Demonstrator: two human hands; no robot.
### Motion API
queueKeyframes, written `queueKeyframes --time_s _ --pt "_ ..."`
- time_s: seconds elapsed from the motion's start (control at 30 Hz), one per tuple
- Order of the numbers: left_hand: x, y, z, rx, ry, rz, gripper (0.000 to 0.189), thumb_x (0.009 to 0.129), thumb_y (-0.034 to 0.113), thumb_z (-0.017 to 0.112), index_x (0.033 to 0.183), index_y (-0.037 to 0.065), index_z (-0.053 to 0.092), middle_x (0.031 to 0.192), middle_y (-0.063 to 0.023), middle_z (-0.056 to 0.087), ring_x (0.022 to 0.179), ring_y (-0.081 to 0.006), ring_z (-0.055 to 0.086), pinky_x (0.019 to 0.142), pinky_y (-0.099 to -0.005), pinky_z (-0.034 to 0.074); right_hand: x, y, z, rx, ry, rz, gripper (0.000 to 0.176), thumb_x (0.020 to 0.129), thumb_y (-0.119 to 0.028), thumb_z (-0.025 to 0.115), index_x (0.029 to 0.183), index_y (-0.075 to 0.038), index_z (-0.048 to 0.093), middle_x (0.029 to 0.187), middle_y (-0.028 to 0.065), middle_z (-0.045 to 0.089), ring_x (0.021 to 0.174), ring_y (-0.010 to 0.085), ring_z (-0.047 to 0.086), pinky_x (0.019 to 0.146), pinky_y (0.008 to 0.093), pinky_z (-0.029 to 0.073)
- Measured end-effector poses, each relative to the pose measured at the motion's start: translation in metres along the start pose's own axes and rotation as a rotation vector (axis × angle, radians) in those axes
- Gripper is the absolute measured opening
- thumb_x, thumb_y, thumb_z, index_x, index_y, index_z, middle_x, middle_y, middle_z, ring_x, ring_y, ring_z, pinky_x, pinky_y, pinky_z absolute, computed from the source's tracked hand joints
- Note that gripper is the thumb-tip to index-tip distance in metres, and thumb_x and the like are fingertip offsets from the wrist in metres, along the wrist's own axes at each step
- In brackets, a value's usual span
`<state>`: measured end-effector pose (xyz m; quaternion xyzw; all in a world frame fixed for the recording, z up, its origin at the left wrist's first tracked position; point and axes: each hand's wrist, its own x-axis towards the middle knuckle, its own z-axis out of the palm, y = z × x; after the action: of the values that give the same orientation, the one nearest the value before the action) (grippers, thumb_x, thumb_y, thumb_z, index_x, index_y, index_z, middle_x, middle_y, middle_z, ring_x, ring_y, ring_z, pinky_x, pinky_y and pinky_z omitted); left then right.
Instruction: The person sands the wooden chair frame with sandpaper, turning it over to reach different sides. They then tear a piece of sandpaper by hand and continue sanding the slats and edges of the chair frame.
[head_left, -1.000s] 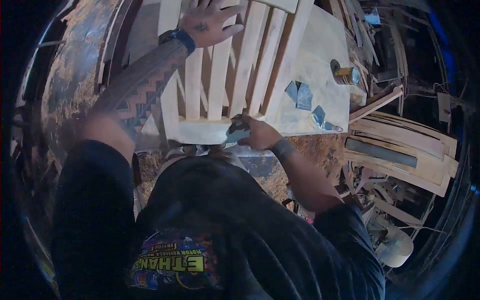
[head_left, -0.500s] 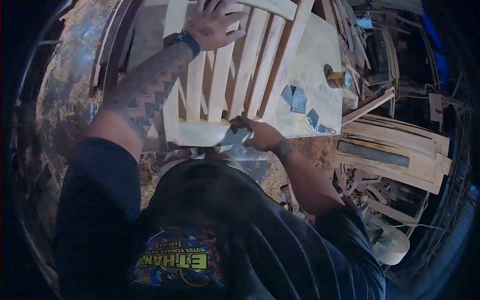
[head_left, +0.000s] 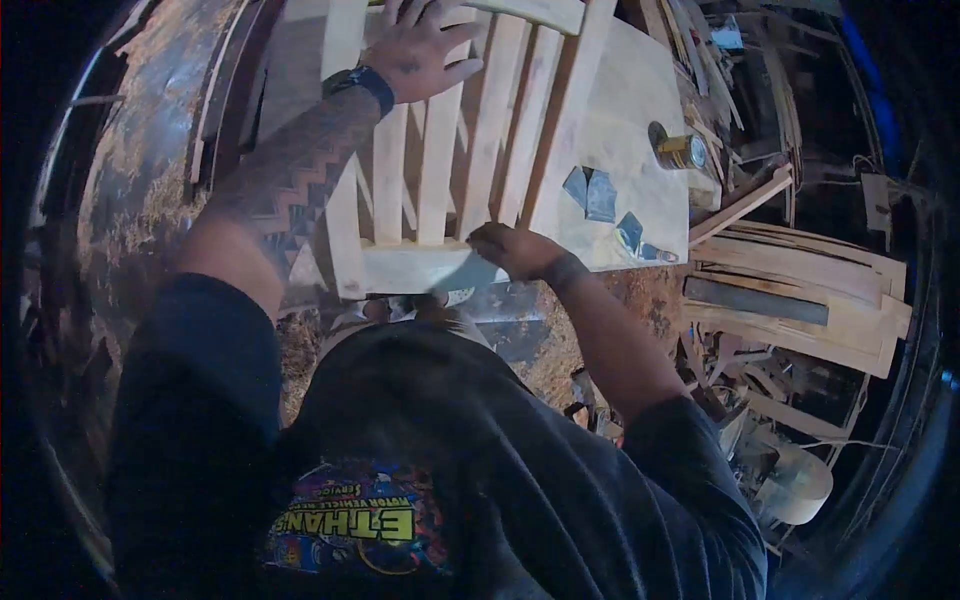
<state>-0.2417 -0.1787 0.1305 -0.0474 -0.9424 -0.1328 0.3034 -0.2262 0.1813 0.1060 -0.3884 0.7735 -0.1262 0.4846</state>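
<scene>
A pale wooden chair back with several upright slats [head_left: 437,165] lies on the work table in front of me. My left hand [head_left: 422,55] rests on its upper part, fingers spread and pressing flat on the wood. Low on the frame, my right hand [head_left: 515,250] is closed at the right part of the bottom rail [head_left: 395,268]. A grey piece of sandpaper [head_left: 468,275] shows under its fingers, against the rail; part of it is hidden by the hand.
On the light table board [head_left: 640,100] to the right lie dark sandpaper pieces [head_left: 592,194] and a tin can [head_left: 682,152] on its side. Stacked curved wooden panels [head_left: 800,290] stand beyond the table's right edge, with scrap wood around. Sawdust covers the ground at left.
My right hand has shifted slightly along the bottom rail, its fingers now curled more tightly over the sandpaper. The left hand stays on the upper frame.
</scene>
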Motion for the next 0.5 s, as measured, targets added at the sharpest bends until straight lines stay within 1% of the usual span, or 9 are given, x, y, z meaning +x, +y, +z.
queueKeyframes --time_s 0.1,0.17,0.27,0.3,0.33,0.4,0.43,0.47,0.5 --pt "0.002 0.002 -0.006 0.077 -0.008 -0.017 0.058 0.1 0.058 0.071 0.14 0.016 0.072 0.175 -0.0185 0.029 0.164 -0.0439 0.017 0.13 -0.0753 0.015 -0.011 -0.016 -0.013 0.009 -0.099 0.123 0.058 0.11 -0.041 0.058 0.158 -0.01 0.049 0.136 0.0185 0.073 0.123 0.0369 0.072 0.106 0.0463 0.056" --pt "0.003 0.0 -0.005 0.026 0.048 0.011 0.056 0.1 0.057 0.072 0.138 0.017 0.072 0.173 -0.0193 0.032 0.163 -0.045 0.021 0.129 -0.076 0.016 -0.032 -0.002 0.006 -0.126 0.082 -0.015 0.061 0.103 -0.034 0.072 0.156 -0.011 0.052 0.131 0.0161 0.076 0.124 0.035 0.072 0.106 0.045 0.057" --pt "-0.006 0.002 0.002 0.092 0.045 -0.026 0.055 0.097 0.06 0.071 0.135 0.021 0.076 0.171 -0.0154 0.04 0.161 -0.042 0.029 0.128 -0.0721 0.019 -0.023 -0.01 0.001 -0.028 -0.066 0.013 0.07 0.093 -0.027 0.083 0.154 -0.01 0.053 0.133 0.0157 0.076 0.125 0.0331 0.073 0.106 0.0444 0.058" --pt "0.002 0.0 0.002 0.145 0.059 -0.029 0.055 0.096 0.062 0.069 0.134 0.024 0.077 0.171 -0.0133 0.043 0.161 -0.0402 0.032 0.129 -0.07 0.019 -0.004 0.014 0.015 -0.035 0.026 -0.127 0.074 0.087 -0.024 0.089 0.152 -0.011 0.055 0.135 0.0156 0.075 0.122 0.033 0.074 0.106 0.0445 0.058" --pt "0.003 -0.001 0.005 0.121 0.119 -0.002 0.051 0.094 0.062 0.071 0.127 0.025 0.081 0.174 -0.0111 0.04 0.164 -0.0384 0.025 0.129 -0.0696 0.015 0.024 0.036 0.026 -0.061 -0.057 0.145 0.076 0.085 -0.027 0.091 0.151 -0.01 0.056 0.136 0.0157 0.075 0.123 0.0336 0.073 0.106 0.0454 0.058" --pt "0.005 0.004 0.001 0.086 0.13 -0.017 0.052 0.091 0.057 0.076 0.134 0.027 0.078 0.174 -0.0119 0.039 0.164 -0.0369 0.025 0.13 -0.0682 0.011 0.036 0.071 0.04 0.009 -0.001 -0.243 0.063 0.076 -0.017 0.089 0.137 -0.012 0.073 0.135 0.0131 0.075 0.126 0.0282 0.07 0.103 0.0439 0.058" --pt "0.004 0.004 -0.002 0.059 0.072 -0.038 0.053 0.09 0.055 0.078 0.134 0.027 0.077 0.173 -0.0138 0.039 0.164 -0.0372 0.026 0.13 -0.0677 0.011 -0.002 0.022 0.013 0.097 -0.017 -0.124 0.077 0.075 -0.016 0.089 0.149 -0.013 0.065 0.148 0.0136 0.068 0.127 0.0268 0.069 0.103 0.0433 0.058" --pt "0.006 0.009 -0.012 0.053 0.053 -0.036 0.052 0.089 0.054 0.079 0.133 0.026 0.077 0.171 -0.0145 0.04 0.163 -0.0374 0.026 0.13 -0.0678 0.012 -0.013 0.016 0.005 0.193 -0.093 -0.137 0.09 0.073 -0.016 0.09 0.156 -0.012 0.056 0.157 0.0132 0.062 0.128 0.0261 0.068 0.105 0.0431 0.057" --pt "0.009 0.011 -0.017 0.043 0.027 -0.046 0.051 0.088 0.052 0.08 0.132 0.025 0.077 0.17 -0.0151 0.041 0.163 -0.0376 0.026 0.13 -0.0679 0.012 -0.035 -0.01 -0.003 0.118 -0.023 -0.058 0.097 0.073 -0.015 0.091 0.16 -0.011 0.049 0.155 0.0139 0.063 0.128 0.0268 0.069 0.107 0.0432 0.056"
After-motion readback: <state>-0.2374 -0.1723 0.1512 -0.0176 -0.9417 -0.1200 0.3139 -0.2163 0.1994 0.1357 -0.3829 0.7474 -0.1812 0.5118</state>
